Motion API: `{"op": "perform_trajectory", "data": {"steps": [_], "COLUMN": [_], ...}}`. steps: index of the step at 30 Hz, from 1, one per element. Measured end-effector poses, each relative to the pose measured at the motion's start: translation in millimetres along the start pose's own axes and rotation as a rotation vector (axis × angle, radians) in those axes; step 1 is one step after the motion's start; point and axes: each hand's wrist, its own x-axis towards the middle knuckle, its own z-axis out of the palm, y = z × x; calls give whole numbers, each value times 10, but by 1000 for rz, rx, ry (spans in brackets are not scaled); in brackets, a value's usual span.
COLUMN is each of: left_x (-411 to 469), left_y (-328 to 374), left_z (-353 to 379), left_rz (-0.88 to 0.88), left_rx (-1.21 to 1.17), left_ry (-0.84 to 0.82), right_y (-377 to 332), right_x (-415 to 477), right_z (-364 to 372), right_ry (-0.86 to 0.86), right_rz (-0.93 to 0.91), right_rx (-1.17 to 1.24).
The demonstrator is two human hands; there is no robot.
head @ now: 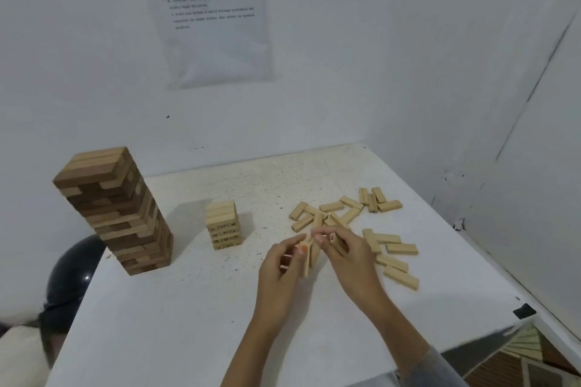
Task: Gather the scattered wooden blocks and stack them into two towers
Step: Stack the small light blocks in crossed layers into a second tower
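- White worktop [188,308] carries our loose blocks [401,249], scattered towards its right.
- We grip the held blocks [309,256] just above it: left hand [279,264] curled round upright ones, right hand [352,258] pinching another.
- To their left stand a short tower [224,225] and a tall tower [116,210].
- Paper [213,16] hangs on the wall.

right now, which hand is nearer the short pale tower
Left. The left hand is just right of the short pale tower; the right hand is farther right, beside the scattered blocks.
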Motion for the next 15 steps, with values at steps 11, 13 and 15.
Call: {"op": "perform_trajectory", "data": {"steps": [11, 13, 15], "left_x": [-288, -300, -298], "left_y": [-256, -258, -284], "left_z": [-533, -603, -655], "left_rz": [-50, -46, -59], "left_rx": [24, 56, 91], "left_ry": [95, 112, 138], "right_y": [50, 48, 51], "right_x": [-262, -258, -249], "right_z": [604, 671, 724], "right_ry": [-158, -180, -192], "right_rz": [93, 96, 88], "right_rx": [20, -7, -62]}}
